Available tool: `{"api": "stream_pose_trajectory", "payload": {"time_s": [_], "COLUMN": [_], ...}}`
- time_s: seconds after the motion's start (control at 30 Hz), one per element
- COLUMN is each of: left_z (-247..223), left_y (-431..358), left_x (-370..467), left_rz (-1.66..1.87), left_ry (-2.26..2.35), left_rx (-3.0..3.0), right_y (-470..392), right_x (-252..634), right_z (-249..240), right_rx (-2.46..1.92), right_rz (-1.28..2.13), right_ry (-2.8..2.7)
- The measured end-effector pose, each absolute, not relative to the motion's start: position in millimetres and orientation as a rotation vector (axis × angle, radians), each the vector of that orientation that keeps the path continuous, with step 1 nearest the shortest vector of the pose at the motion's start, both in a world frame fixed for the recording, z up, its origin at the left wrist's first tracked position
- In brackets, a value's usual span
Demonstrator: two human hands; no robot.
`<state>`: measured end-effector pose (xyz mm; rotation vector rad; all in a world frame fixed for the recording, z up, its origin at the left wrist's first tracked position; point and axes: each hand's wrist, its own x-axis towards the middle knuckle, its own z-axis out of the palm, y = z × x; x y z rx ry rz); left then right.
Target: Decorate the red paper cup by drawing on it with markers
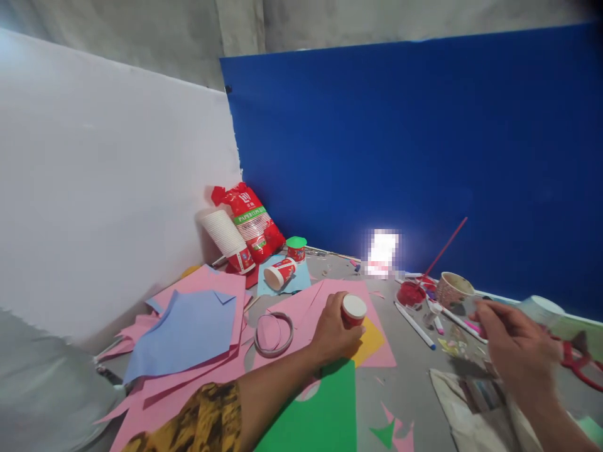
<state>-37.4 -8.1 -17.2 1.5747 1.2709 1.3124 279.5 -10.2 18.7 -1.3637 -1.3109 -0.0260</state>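
My left hand [333, 329] is wrapped round a small red paper cup with a white top [353, 309], over pink and yellow paper [372, 342]. At the right, my right hand [516, 345] is raised above a cloth pouch [464, 402], its thumb and fingers pinched together. Whatever sits between those fingertips is too small to make out. Green paper [325, 414] lies under my left forearm. Just left of my left hand is a grey tape ring [274, 334].
Pink and blue sheets [183, 333] pile at the left. Behind stand stacked cups [226, 238], a red bag [252, 220] and a green-topped cup [296, 248]. Markers [414, 324], a red yarn ball [411, 294], a tape roll [455, 289] and red scissors [581, 367] lie rightward.
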Motion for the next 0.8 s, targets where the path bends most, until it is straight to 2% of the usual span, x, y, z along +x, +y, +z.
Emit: {"api": "stream_pose_trajectory", "payload": {"time_s": [0.13, 0.23, 0.3, 0.57, 0.8], "left_z": [-17, -12, -6, 6, 6], "left_y": [-6, -1, 1, 5, 10], "left_x": [-40, -41, -40, -41, -45], "left_rz": [1.316, 1.322, 1.334, 1.287, 1.172], "left_ry": [1.214, 1.182, 1.189, 1.305, 1.403], "left_rx": [1.509, 1.451, 1.4, 1.389, 1.544], "right_y": [-16, 3, 16, 17, 9], "right_x": [206, 177, 175, 184, 162], "right_z": [48, 47, 39, 4, 3], "right_rx": [-1.073, -0.852, -0.84, -1.32, -1.511], "right_rz": [-0.187, -0.407, -0.372, -0.201, -0.005], "right_ry": [-1.861, -2.31, -2.433, -2.326, -2.083]}}
